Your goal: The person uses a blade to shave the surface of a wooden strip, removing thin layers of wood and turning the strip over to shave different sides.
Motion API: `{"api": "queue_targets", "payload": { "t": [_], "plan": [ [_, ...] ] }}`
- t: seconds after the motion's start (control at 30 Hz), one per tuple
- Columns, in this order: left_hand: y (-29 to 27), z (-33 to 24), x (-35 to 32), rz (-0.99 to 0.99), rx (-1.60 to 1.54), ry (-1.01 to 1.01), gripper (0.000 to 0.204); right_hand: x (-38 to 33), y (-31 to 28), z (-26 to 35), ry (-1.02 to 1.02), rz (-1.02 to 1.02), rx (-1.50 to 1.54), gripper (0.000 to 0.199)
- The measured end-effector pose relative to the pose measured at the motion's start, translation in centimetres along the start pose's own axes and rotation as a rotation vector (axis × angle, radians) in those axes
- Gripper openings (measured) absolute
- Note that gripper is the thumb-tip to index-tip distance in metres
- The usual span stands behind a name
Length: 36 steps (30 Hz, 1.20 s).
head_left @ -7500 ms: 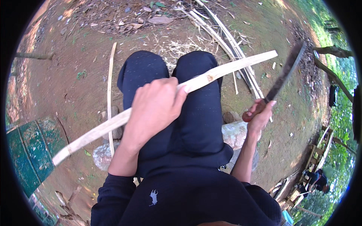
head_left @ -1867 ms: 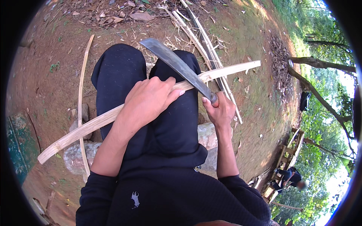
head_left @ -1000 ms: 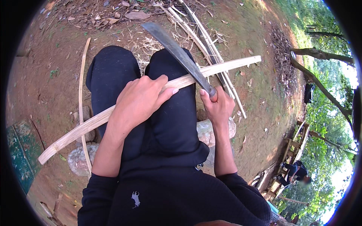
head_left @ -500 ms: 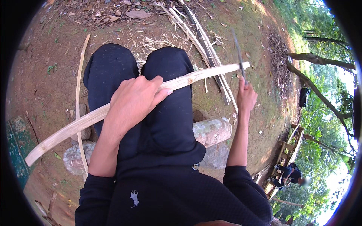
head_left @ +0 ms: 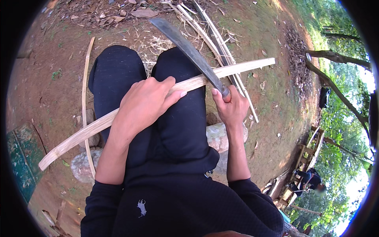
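A long pale wooden strip (head_left: pixel 89 129) lies slantwise across my thighs, its far end reaching out to the right. My left hand (head_left: pixel 146 100) is wrapped over its middle, with the thumb along the near edge. In my right hand (head_left: pixel 233 106) is the handle of a machete (head_left: pixel 188 51). Its broad dark blade points up and to the left, crossing over the strip just right of my right knee. Whether the edge touches the wood cannot be told. My left fingertips are hidden under the strip.
Several split strips (head_left: pixel 215 43) lie on the ground ahead, beside wood shavings (head_left: pixel 158 45). A thin strip (head_left: pixel 85 91) stands out left of my legs. A log (head_left: pixel 81 166) is beneath me. A green board (head_left: pixel 25 156) is at far left; another person (head_left: pixel 310 179) sits far right.
My right hand has moved left and toward me along the strip, and the machete blade has swung round to point up-left. The strip has shifted slightly right, still under my left hand.
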<state>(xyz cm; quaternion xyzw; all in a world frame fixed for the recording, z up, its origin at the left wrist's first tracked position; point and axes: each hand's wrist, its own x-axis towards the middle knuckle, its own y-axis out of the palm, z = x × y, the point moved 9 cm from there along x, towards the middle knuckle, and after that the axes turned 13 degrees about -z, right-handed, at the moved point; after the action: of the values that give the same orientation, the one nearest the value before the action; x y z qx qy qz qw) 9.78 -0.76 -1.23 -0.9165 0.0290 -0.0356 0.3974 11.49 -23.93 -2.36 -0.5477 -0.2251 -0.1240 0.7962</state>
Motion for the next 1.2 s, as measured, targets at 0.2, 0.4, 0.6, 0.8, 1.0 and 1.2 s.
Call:
{"api": "queue_targets", "payload": {
  "t": [0.2, 0.4, 0.6, 0.8, 1.0, 1.2],
  "plan": [
    [-0.2, -0.1, -0.3, -0.082, 0.003, 0.072, 0.041, 0.4, 0.4, 0.9, -0.102, 0.022, 0.029, 0.062],
    [-0.2, -0.2, -0.4, -0.097, 0.024, 0.098, 0.041, 1.3, 0.4, 1.5, -0.123, 0.016, -0.030, 0.063],
    [-0.3, -0.2, -0.3, -0.055, 0.032, 0.061, 0.041, 1.9, 0.4, 0.7, -0.095, 0.047, -0.027, 0.061],
    [-0.1, -0.1, -0.3, -0.061, 0.024, 0.059, 0.041, 1.2, -0.1, 1.5, -0.037, 0.129, 0.020, 0.053],
    [-0.2, -0.2, -0.3, -0.059, 0.034, 0.070, 0.041, 0.7, -0.1, 1.5, -0.043, 0.145, -0.042, 0.054],
    [-0.2, -0.1, -0.2, -0.049, 0.026, 0.072, 0.041, 0.3, -0.1, -0.2, -0.163, 0.054, -0.108, 0.058]
  ]
}}
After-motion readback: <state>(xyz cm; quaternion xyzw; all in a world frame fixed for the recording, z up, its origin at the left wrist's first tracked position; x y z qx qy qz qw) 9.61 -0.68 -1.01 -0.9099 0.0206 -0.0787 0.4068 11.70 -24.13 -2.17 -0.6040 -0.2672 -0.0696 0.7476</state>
